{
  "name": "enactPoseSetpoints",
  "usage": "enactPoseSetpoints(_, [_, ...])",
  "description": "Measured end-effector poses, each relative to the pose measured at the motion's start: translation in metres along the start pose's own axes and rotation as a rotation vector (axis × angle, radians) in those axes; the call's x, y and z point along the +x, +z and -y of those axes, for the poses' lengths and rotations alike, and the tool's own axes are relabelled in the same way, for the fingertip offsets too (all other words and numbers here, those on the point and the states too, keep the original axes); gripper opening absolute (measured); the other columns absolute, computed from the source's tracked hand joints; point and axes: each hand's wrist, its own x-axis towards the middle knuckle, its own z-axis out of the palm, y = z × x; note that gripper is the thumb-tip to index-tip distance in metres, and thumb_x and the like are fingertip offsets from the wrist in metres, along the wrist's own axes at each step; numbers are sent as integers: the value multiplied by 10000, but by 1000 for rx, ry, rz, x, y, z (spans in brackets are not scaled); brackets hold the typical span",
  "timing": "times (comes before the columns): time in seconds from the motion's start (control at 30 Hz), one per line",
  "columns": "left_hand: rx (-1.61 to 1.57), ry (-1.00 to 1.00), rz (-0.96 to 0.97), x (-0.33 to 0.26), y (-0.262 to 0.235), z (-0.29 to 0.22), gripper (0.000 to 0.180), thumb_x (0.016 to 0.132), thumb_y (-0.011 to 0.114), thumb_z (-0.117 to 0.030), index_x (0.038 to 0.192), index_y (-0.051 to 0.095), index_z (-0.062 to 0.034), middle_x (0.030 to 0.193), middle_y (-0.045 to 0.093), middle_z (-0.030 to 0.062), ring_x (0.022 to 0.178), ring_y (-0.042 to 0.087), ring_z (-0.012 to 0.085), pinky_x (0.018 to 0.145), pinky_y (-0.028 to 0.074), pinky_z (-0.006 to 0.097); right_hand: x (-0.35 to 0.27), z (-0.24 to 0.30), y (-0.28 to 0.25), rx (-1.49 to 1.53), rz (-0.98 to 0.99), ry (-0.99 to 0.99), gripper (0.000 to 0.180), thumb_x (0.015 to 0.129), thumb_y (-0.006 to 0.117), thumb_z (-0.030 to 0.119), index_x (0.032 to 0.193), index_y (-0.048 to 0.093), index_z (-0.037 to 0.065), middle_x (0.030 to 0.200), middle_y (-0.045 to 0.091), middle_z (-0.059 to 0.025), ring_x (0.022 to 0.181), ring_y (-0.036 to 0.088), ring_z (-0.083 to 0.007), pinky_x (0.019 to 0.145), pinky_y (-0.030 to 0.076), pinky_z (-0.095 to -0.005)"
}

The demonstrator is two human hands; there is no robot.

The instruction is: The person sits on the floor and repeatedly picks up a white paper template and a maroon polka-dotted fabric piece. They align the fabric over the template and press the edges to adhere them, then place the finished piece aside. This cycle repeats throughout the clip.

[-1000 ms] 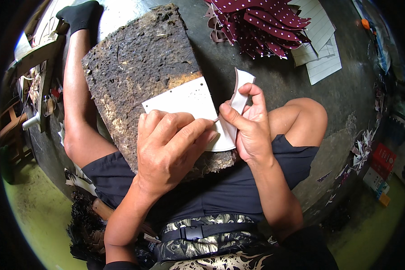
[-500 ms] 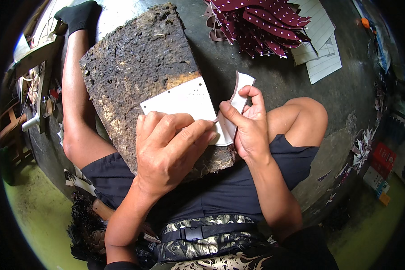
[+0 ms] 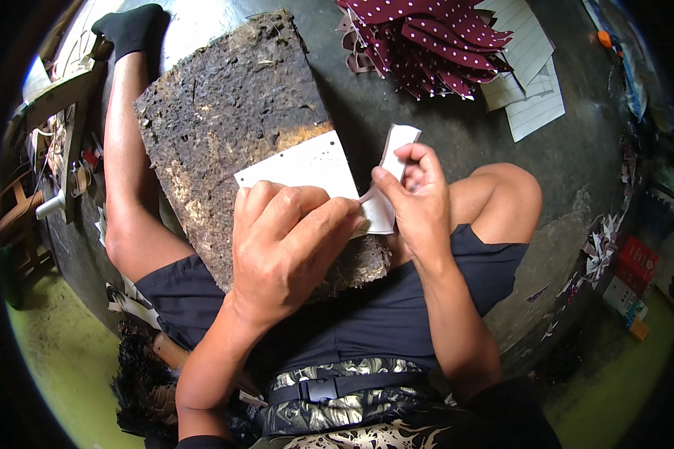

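Your left hand (image 3: 288, 247) lies flat, fingers spread, pressing the white sheet (image 3: 303, 166) onto the worn dark board (image 3: 232, 112) that rests across your lap; it grips nothing, only pins. Your right hand (image 3: 416, 206) has its grip closed, thumb and fingers pinched on a small white cut piece (image 3: 393, 150) at the sheet's right edge, beside the left fingertips. Keep the left palm's weight close to that edge so the sheet cannot slide, and hold the piece firmly near where it meets the sheet rather than by its far tip. The pile of dotted maroon pieces (image 3: 427, 37) lies well apart on the floor.
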Motion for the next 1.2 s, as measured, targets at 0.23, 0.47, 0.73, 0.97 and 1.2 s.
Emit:
enactPoseSetpoints(0.23, [-32,0,39,5,-8,6,292,859,970,-163,1129,860,-148,1006,721,-3,892,642,230,812,478,408,-10,60,-19,-711,201,-643,262,1133,750,309,1204,774,58,1517,666,-252,1522,552,-477,1236,463,-549])
enactPoseSetpoints(0.47, [-15,-10,29,2,-6,6,304,858,972,-159,1141,861,-150,1004,718,-5,897,641,229,818,478,407,-6,50,-6,-342,512,-400,340,1149,741,354,1132,705,17,1292,686,-178,1263,678,-317,1095,530,-407])
enactPoseSetpoints(0.73, [1,-1,-1,1,-3,7,317,834,972,-143,1130,860,-150,998,711,-6,882,631,228,805,471,406,-6,30,-10,-218,460,-298,323,1163,732,341,1120,698,23,1233,682,-124,1181,669,-251,1056,529,-369])
enactPoseSetpoints(0.97, [21,11,-43,1,3,6,301,818,981,-142,1090,853,-154,997,711,-13,872,630,222,784,471,410,-3,21,-13,-195,449,-288,317,1166,728,332,1104,697,23,1200,687,-98,1168,660,-231,1063,520,-359])
enactPoseSetpoints(1.2, [90,44,-62,-4,3,3,302,838,976,-180,1118,865,-171,1025,721,-26,882,633,210,785,480,412,-4,21,-13,-208,441,-275,330,1168,724,345,1102,698,22,1155,699,-82,1171,657,-215,1071,512,-355])
